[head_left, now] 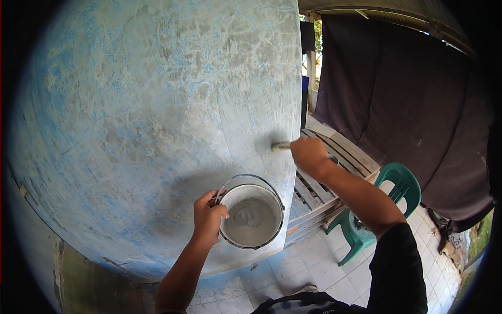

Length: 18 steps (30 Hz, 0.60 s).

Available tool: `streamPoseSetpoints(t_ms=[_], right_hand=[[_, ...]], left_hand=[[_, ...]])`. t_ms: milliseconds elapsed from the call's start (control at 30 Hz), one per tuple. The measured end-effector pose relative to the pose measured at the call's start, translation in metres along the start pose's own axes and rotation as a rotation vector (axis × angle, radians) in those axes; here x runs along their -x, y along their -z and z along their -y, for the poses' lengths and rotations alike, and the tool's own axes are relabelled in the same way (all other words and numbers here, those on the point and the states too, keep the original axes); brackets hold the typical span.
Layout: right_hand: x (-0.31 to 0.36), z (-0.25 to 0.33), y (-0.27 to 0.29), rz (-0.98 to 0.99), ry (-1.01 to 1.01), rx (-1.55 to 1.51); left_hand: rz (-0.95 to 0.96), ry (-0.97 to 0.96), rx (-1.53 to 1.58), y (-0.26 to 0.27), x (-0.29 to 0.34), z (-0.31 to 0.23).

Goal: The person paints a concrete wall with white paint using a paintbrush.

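My left hand (208, 215) is closed on the rim and wire handle side of a bucket (269, 203), with the thumb over the edge. Pale grey-white paint (250, 220) lies in the bottom, and the handle arcs up above the rim. My right hand (309, 155) is wrapped round a paintbrush (281, 147), whose bristles meet the wall (172, 104) near its right-hand edge. Patches of blue, white and grey cover that wall, with streaks close to the brush. Most of the brush handle is hidden by my fingers.
Behind my right forearm stands a slatted wooden bench (345, 152). A green plastic chair (400, 183) is at the right, partly covered by my arm. A dark curtain (402, 99) hangs beyond. White tiles (324, 267) cover the floor.
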State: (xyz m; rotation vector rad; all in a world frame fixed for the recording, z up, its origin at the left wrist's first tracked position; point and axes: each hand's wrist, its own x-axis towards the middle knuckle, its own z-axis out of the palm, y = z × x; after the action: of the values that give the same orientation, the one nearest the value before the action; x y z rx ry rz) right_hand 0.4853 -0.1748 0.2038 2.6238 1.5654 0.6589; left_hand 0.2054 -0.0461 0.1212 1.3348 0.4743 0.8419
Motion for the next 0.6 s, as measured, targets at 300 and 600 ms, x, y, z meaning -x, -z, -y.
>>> streamPoseSetpoints(t_ms=[300,600], right_hand=[[-0.031,-0.034,0.114,-0.69,-0.068,0.088],[0.008,-0.013,0.025,-0.18,0.154,0.126]], left_hand=[[0.043,-0.004,-0.066,-0.03,-0.011,-0.003],[0.011,-0.039,-0.061,-0.062,-0.015,-0.023]])
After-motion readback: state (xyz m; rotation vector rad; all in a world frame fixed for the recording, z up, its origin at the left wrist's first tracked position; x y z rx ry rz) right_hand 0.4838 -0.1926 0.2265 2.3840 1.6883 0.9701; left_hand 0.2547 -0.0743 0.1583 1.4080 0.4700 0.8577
